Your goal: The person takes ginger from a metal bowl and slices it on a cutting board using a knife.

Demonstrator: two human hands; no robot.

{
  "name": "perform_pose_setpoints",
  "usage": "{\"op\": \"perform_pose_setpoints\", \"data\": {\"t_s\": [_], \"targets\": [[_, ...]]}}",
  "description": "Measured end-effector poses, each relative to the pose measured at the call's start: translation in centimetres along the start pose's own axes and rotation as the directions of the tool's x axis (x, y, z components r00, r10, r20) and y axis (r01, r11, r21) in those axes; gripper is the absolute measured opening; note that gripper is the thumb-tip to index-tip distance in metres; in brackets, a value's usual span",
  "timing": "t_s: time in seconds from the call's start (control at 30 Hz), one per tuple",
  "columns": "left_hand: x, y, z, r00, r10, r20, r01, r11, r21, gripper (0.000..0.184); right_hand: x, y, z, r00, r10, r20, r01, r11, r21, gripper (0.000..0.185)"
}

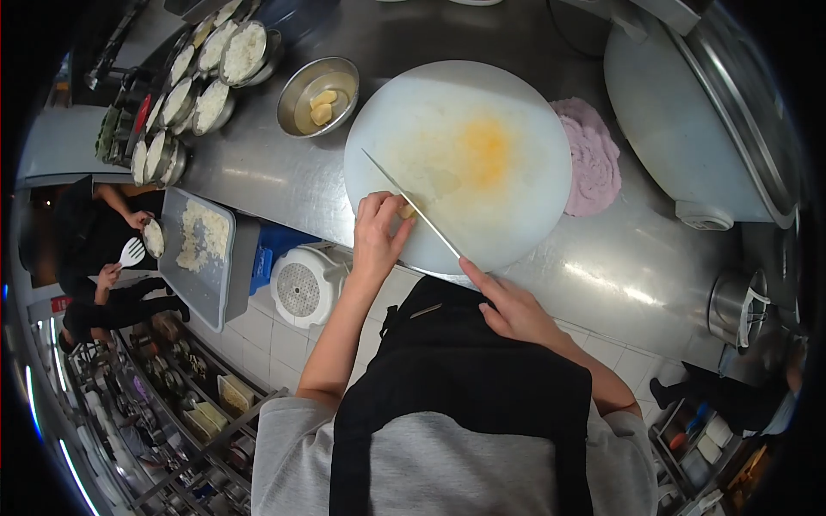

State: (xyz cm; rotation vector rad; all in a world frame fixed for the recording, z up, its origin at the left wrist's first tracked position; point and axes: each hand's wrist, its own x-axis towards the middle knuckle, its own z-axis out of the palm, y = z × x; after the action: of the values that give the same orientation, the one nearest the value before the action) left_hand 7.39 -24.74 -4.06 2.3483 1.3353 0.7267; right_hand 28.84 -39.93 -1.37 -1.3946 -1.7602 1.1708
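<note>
A round white cutting board [516, 112], stained orange near its middle, lies on the steel counter. Near its lower left edge my left hand [379, 230] is closed, its fingertips around a small yellowish piece [407, 210]. My right hand [508, 303] is wrapped round the handle end of a knife [428, 223], its index finger stretched along the blade. The blade points up and left across the board and lies against the piece beside my left fingertips. A steel bowl [293, 90] left of the board holds a few peeled yellow pieces [323, 107].
Several bowls of white rice [244, 53] stand at the upper left. A pink cloth [590, 155] lies right of the board, below a large lidded container [688, 112]. At the left, a person [107, 215] holds a white slotted spatula by a grey tub [238, 267]. Another person stands lower right.
</note>
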Motion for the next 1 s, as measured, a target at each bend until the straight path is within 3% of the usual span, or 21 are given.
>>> {"op": "perform_pose_setpoints", "data": {"t_s": [0.03,0.17,0.63,0.87,1.0], "targets": [[-0.2,-0.4,0.4,0.999,0.002,-0.038,-0.003,0.999,-0.032,0.032,-0.3,0.0,0.1,0.995,0.073,0.067,-0.07,0.997,-0.035,0.075],[-0.6,-0.9,1.0,0.995,-0.006,-0.103,-0.003,0.997,-0.082,0.031,-0.5,-0.4,0.1,0.996,0.074,0.043,-0.073,0.997,-0.024,0.077],[0.0,-0.8,0.6,0.996,0.003,-0.088,-0.011,0.995,-0.095,0.032,-0.4,-0.2,-0.2,0.997,0.045,0.059,-0.033,0.983,-0.178,0.078],[0.1,-0.7,0.6,0.996,-0.037,-0.078,0.027,0.992,-0.123,0.03,0.2,0.2,-0.2,0.99,0.094,0.102,-0.081,0.989,-0.122,0.079],[0.2,-0.5,0.6,0.996,-0.034,-0.079,0.027,0.995,-0.097,0.028,1.9,0.6,-0.3,0.997,0.045,0.061,-0.043,0.998,-0.041,0.078]]}}
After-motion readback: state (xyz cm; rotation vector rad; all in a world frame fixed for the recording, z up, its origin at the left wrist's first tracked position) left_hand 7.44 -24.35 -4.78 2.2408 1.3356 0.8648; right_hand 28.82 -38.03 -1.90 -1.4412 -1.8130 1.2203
